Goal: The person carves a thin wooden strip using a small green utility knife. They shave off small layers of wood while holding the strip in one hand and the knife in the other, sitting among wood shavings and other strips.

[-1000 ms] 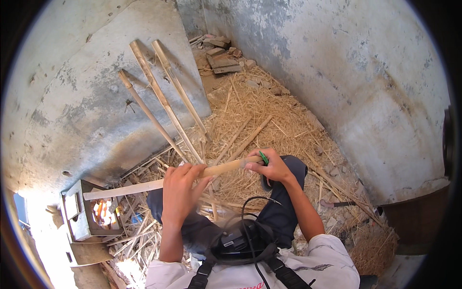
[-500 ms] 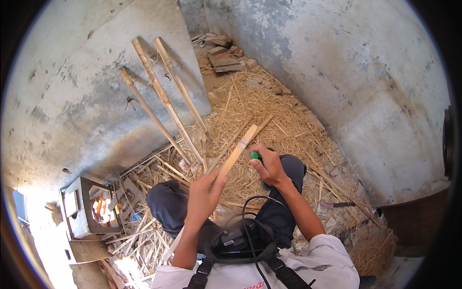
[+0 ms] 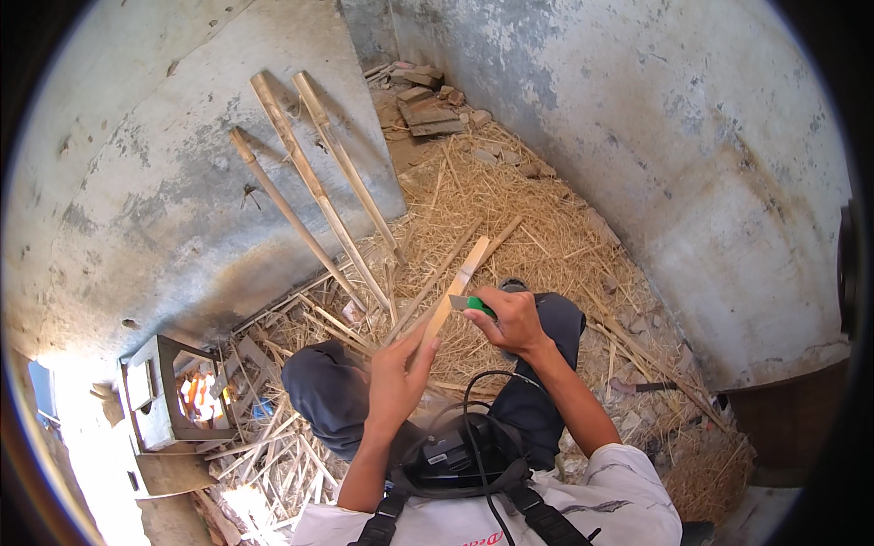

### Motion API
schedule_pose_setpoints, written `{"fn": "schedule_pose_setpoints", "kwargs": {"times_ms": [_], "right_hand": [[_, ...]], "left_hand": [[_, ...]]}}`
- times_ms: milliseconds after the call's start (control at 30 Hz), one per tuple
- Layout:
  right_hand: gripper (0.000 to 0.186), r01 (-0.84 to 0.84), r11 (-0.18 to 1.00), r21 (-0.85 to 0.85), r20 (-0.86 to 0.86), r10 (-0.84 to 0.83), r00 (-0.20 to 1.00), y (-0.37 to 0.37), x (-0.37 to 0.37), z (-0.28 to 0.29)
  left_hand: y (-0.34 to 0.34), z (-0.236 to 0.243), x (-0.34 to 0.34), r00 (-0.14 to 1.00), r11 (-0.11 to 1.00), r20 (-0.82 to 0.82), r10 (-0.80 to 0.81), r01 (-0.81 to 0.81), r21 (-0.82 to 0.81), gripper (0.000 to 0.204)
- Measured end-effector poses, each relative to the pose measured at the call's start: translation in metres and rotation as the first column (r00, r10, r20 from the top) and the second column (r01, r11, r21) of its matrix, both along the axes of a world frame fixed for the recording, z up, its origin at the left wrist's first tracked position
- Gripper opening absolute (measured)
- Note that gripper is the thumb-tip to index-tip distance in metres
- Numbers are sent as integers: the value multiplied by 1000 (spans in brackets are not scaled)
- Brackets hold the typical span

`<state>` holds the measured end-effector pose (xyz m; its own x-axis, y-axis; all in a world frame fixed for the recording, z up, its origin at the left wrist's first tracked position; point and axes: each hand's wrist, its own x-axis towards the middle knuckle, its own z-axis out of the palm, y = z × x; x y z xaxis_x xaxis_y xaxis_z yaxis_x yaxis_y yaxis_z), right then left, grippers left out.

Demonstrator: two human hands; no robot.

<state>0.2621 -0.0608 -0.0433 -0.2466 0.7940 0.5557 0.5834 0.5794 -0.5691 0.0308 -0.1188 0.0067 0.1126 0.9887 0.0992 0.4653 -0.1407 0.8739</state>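
Observation:
My left hand [image 3: 397,386] is closed around the lower end of a flat, pale bamboo strip [image 3: 442,318], which slants up and away to the right. A dark mark crosses the strip near its far end. In my right hand [image 3: 515,320] is a knife with a green handle [image 3: 479,307], gripped in curled fingers. Its short grey blade lies across the strip's right edge, around mid-length, and seems to touch it. Both hands are above the straw, between my bent knees.
Straw and bamboo shavings [image 3: 546,246] cover the floor. Three bamboo poles [image 3: 300,164] lean on the left wall. Bricks [image 3: 426,114] are piled in the far corner. At the lower left stands a box-like frame [image 3: 168,409] with bright orange inside. A black cable [image 3: 469,391] hangs before my chest.
My right hand has brought the knife down and toward me along the strip, and its blade now shows against the edge. My left hand keeps hold of the strip, slightly shifted.

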Motion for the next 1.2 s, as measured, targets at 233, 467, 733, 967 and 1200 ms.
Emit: {"fn": "schedule_pose_setpoints", "kwargs": {"times_ms": [233,467,733,967,1200], "right_hand": [[29,80,997,4,-1,-80,997,2,0,4],[32,296,934,-200,-219,-337,916,23,25,9],[29,-9,997,-73,-104,2,995,-2,8,2],[31,-74,997,-27,-6,74,997,0,-1,-3],[33,-9,1000,30,27,8,1000,1,-4,-6]], "left_hand": [[-2,-9,1,996,997,81,34,-29,-68,37],[-32,-15,-11,993,971,120,-19,47,-235,35],[-19,-32,-14,989,990,107,105,-93,-106,36],[-17,-29,-6,989,998,135,56,-58,8,37],[-17,-17,-6,985,994,164,48,-31,-102,37]]}}
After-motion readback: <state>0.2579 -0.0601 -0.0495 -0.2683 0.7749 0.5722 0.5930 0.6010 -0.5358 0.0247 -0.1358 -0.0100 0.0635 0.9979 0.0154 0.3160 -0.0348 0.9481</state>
